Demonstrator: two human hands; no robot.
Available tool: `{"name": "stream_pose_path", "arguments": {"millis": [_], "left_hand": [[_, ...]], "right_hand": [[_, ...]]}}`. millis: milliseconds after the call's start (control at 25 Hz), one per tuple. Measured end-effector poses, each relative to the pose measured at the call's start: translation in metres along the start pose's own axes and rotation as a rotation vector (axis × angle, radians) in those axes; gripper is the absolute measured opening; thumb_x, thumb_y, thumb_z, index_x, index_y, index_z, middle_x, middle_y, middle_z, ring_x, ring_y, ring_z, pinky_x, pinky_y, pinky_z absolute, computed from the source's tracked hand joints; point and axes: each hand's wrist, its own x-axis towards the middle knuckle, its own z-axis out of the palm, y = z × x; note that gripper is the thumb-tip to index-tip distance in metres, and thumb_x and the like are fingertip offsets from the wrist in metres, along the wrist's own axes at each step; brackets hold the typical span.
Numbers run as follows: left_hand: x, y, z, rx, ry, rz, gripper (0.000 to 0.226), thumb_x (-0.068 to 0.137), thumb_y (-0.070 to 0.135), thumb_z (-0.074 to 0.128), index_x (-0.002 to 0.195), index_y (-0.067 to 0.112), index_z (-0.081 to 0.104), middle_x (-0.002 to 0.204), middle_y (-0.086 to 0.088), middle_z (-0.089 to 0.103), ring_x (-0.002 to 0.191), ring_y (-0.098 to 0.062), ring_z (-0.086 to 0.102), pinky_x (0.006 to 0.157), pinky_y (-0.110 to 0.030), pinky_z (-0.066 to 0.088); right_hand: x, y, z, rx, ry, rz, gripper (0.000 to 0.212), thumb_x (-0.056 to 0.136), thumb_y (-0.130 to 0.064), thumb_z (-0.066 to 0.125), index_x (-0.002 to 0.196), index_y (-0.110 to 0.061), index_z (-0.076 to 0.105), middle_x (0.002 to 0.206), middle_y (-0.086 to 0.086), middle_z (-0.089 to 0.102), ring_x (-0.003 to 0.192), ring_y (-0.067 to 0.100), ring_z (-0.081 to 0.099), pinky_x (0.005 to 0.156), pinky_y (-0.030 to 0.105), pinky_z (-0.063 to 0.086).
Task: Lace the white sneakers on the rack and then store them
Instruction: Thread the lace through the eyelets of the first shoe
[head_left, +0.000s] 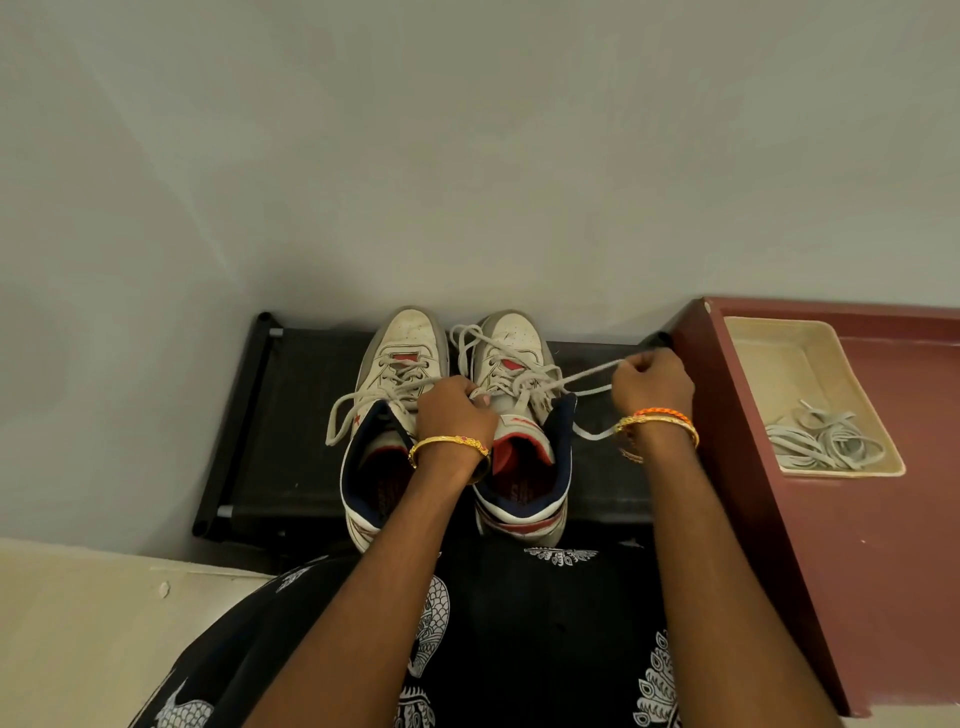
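White lace (589, 375) taut in right grip (652, 382); left grip (454, 410) pinching right sneaker (519, 415) tongue.

A low black shoe rack (291, 415) with a fabric shelf stands against the wall and bears two white sneakers (400, 374) side by side, toes to the wall, while beside it a maroon cabinet top (883, 519) carries a cream tray (748, 332) holding loose laces (823, 441).

Both hands curled: left (453, 410) pinching, right (652, 382) fisted.
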Motion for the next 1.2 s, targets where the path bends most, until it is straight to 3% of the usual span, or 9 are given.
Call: {"name": "stream_pose_path", "arguments": {"millis": [120, 240, 360, 480, 560, 760, 880, 1000, 1200], "left_hand": [[0.001, 0.000, 0.001, -0.003, 0.011, -0.008, 0.017, 0.089, 0.014, 0.057, 0.096, 0.002, 0.067, 0.095, -0.015, 0.068, 0.090, -0.030, 0.062, 0.070, -0.026, 0.042], [0.001, 0.000, 0.002, 0.004, 0.004, -0.009, 0.018, 0.090, 0.015, 0.056, 0.097, 0.002, 0.066, 0.096, -0.015, 0.068, 0.091, -0.029, 0.061, 0.070, -0.026, 0.041], [0.001, 0.001, 0.002, 0.012, 0.004, -0.004, 0.019, 0.090, 0.015, 0.056, 0.099, 0.002, 0.066, 0.097, -0.015, 0.068, 0.092, -0.029, 0.061, 0.070, -0.025, 0.040], [0.000, 0.001, 0.001, 0.015, -0.001, 0.006, 0.020, 0.090, 0.015, 0.057, 0.102, 0.002, 0.066, 0.098, -0.015, 0.068, 0.093, -0.029, 0.062, 0.071, -0.025, 0.041], [0.000, 0.001, 0.001, 0.017, -0.009, 0.017, 0.021, 0.090, 0.016, 0.057, 0.104, 0.003, 0.065, 0.099, -0.015, 0.068, 0.093, -0.028, 0.062, 0.072, -0.026, 0.042], [0.000, 0.001, 0.002, 0.013, -0.007, 0.011, 0.020, 0.089, 0.016, 0.058, 0.102, 0.002, 0.065, 0.097, -0.015, 0.068, 0.091, -0.028, 0.062, 0.071, -0.026, 0.042], [-0.001, 0.001, 0.002, 0.019, -0.005, -0.008, 0.019, 0.090, 0.015, 0.057, 0.100, 0.001, 0.066, 0.096, -0.016, 0.067, 0.090, -0.029, 0.062, 0.070, -0.027, 0.042], [-0.001, 0.002, 0.001, 0.019, -0.003, -0.025, 0.018, 0.091, 0.014, 0.055, 0.099, 0.002, 0.065, 0.096, -0.015, 0.068, 0.090, -0.029, 0.062, 0.070, -0.028, 0.042], [-0.002, 0.003, 0.001, 0.006, -0.015, -0.039, 0.018, 0.090, 0.015, 0.055, 0.099, 0.004, 0.065, 0.097, -0.014, 0.067, 0.092, -0.029, 0.061, 0.070, -0.027, 0.041]], "right_hand": [[0.009, 0.023, -0.013, 0.076, 0.118, 0.160, 0.022, 0.094, -0.011, 0.047, 0.115, -0.004, 0.053, 0.115, 0.017, 0.059, 0.101, 0.032, 0.056, 0.078, 0.035, 0.041], [0.015, 0.029, -0.014, 0.098, 0.176, 0.171, 0.023, 0.092, -0.009, 0.050, 0.114, -0.004, 0.053, 0.110, 0.016, 0.058, 0.094, 0.029, 0.055, 0.077, 0.036, 0.042], [0.008, 0.018, -0.003, -0.024, 0.090, -0.056, 0.024, 0.085, -0.012, 0.058, 0.109, -0.011, 0.056, 0.112, 0.012, 0.057, 0.107, 0.032, 0.054, 0.091, 0.045, 0.045], [-0.014, -0.002, 0.020, -0.227, -0.142, -0.422, 0.023, 0.082, -0.024, 0.062, 0.104, -0.020, 0.064, 0.121, 0.007, 0.053, 0.120, 0.029, 0.042, 0.100, 0.044, 0.031], [-0.025, -0.011, 0.036, -0.464, -0.298, -0.521, 0.027, 0.083, -0.030, 0.061, 0.109, -0.025, 0.063, 0.127, 0.004, 0.048, 0.124, 0.027, 0.038, 0.105, 0.046, 0.025], [-0.027, -0.018, 0.045, -0.571, -0.205, -0.420, 0.022, 0.088, -0.023, 0.058, 0.108, -0.021, 0.067, 0.116, 0.005, 0.061, 0.112, 0.028, 0.054, 0.101, 0.047, 0.034], [-0.028, -0.020, 0.028, -0.350, -0.110, -0.344, 0.017, 0.087, -0.020, 0.056, 0.098, -0.016, 0.067, 0.105, 0.004, 0.067, 0.103, 0.027, 0.059, 0.093, 0.040, 0.044], [-0.013, -0.018, -0.004, -0.042, 0.051, -0.143, 0.017, 0.089, -0.016, 0.051, 0.100, -0.010, 0.063, 0.106, 0.009, 0.063, 0.100, 0.030, 0.058, 0.081, 0.031, 0.041], [0.018, 0.029, -0.018, 0.309, 0.268, 0.220, 0.012, 0.090, -0.008, 0.050, 0.101, -0.007, 0.054, 0.103, 0.013, 0.059, 0.088, 0.027, 0.056, 0.085, 0.042, 0.052]]}}
